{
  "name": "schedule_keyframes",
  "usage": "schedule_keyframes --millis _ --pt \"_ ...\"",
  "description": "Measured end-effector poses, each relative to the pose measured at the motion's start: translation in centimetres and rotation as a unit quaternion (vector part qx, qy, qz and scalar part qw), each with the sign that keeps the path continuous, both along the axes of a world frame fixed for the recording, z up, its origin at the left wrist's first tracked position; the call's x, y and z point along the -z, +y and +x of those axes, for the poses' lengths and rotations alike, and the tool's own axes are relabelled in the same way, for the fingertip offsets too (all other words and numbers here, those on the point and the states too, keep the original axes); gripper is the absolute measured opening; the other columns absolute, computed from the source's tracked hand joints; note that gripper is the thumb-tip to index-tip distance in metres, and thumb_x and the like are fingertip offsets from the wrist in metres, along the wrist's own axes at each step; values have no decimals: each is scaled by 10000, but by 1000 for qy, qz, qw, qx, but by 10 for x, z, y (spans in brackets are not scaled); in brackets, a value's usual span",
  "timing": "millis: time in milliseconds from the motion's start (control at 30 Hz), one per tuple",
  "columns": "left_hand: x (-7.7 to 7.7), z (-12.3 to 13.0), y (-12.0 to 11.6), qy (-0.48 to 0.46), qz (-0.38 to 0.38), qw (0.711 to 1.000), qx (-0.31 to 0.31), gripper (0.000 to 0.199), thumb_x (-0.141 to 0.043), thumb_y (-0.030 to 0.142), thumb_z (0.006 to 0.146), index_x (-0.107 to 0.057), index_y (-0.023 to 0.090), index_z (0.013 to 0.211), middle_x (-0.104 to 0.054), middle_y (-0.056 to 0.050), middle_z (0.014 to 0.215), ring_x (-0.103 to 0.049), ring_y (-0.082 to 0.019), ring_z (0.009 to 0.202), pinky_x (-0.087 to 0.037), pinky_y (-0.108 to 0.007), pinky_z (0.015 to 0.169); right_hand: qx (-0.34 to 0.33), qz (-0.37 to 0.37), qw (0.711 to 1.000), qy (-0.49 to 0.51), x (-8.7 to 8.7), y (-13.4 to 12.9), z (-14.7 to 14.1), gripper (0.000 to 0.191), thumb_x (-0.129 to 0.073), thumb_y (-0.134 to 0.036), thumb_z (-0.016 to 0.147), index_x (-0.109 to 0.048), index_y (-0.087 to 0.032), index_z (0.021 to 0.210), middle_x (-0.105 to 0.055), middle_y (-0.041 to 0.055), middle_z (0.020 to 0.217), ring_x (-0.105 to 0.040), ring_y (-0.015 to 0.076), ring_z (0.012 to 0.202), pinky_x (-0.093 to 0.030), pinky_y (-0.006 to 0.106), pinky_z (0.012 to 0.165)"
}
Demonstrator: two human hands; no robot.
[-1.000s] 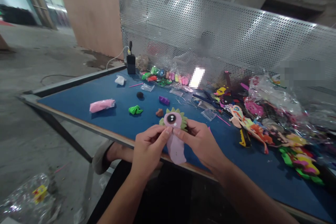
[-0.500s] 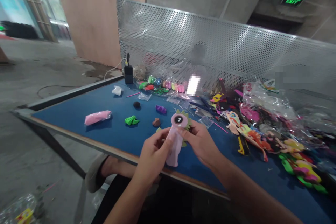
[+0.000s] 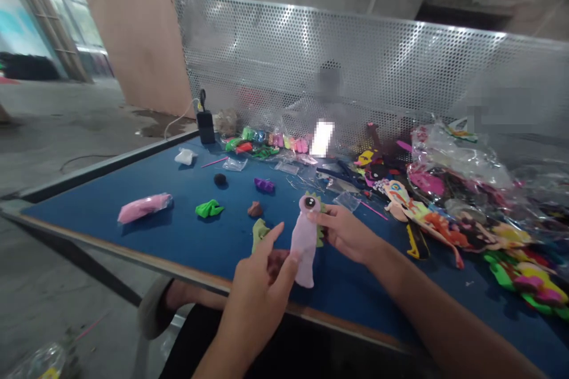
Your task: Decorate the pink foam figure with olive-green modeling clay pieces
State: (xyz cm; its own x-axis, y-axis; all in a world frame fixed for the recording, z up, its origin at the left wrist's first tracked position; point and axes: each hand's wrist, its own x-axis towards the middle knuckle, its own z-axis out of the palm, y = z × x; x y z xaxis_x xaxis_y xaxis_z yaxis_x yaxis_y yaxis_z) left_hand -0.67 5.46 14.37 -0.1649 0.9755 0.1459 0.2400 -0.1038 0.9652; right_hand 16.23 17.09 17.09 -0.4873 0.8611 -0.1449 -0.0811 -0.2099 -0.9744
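A pale pink clay figure (image 3: 304,249) with one big black eye and green spikes along its right edge stands upright between my hands, over the blue table's near edge. My right hand (image 3: 351,231) pinches it near the head, thumb in front. My left hand (image 3: 262,278) is beside its lower left, fingers apart, the thumb tip touching or just in front of the figure. An olive-green clay lump (image 3: 259,233) lies just behind the left fingers. Farther back are a brown lump (image 3: 255,209) and a bright green lump (image 3: 209,208).
On the blue table (image 3: 178,243) lie a wrapped pink clay roll (image 3: 144,208), a black ball (image 3: 220,179) and a purple piece (image 3: 264,185). A yellow-black cutter (image 3: 416,240) and piled colourful clay figures (image 3: 438,228) are at the right. A perforated metal screen (image 3: 355,59) stands behind.
My left hand has moved down and left from the figure, its fingers spreading. The right hand keeps hold near the head. The view has shifted slightly, showing the olive-green lump more fully.
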Motion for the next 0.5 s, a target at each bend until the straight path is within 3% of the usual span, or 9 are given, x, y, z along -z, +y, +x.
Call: schedule_keyframes --millis 100,167,233,333,367,433,500 --pt "2 -9 -21 107 27 993 -44 461 -599 469 902 -621 237 1300 -762 -23 825 -709 -184 629 -558 -260 584 -18 19 997 -70 5 9 9 456 -880 -441 666 -706 -130 950 -692 41 769 -616 148 619 -493 277 587" --pt "3 -16 -33 146 59 985 -74 364 -597 457 906 -670 257 1200 -744 4 765 -679 -156 556 -529 -231 534 -7 94 981 -169 7 14 15 505 -836 -479 713 -705 -141 1064 -709 50 786 -616 163 608 -472 281 563" --pt "4 -22 -40 176 85 977 -91 312 -601 450 905 -694 268 1141 -726 25 719 -654 -137 522 -507 -215 518 40 213 920 -327 7 20 22 502 -773 -539 767 -721 -149 1078 -718 79 782 -631 202 631 -439 296 558" --pt "6 -33 -40 218 84 968 -93 298 -593 471 904 -721 261 1071 -687 39 640 -634 -139 508 -482 -220 498 132 355 766 -519 3 25 30 496 -656 -611 851 -748 -158 1032 -725 142 829 -659 281 757 -387 326 595" --pt "7 -37 -38 228 76 966 -94 304 -585 482 907 -725 256 1055 -679 39 628 -635 -145 515 -477 -225 496 147 380 733 -545 2 26 31 490 -610 -614 884 -748 -168 1032 -723 143 828 -657 291 775 -370 330 602" --pt "6 -45 -30 254 79 958 -106 307 -563 486 920 -728 251 1029 -686 27 656 -649 -161 565 -490 -242 539 145 409 714 -549 -2 25 30 433 -548 -578 936 -740 -197 1009 -700 102 753 -637 266 722 -333 323 593" --pt "5 -50 -16 302 107 938 -130 295 -545 460 935 -720 247 1038 -717 -7 772 -675 -195 694 -522 -283 669 122 427 726 -525 -3 23 26 335 -559 -512 945 -721 -221 916 -642 40 650 -589 217 635 -301 306 573"
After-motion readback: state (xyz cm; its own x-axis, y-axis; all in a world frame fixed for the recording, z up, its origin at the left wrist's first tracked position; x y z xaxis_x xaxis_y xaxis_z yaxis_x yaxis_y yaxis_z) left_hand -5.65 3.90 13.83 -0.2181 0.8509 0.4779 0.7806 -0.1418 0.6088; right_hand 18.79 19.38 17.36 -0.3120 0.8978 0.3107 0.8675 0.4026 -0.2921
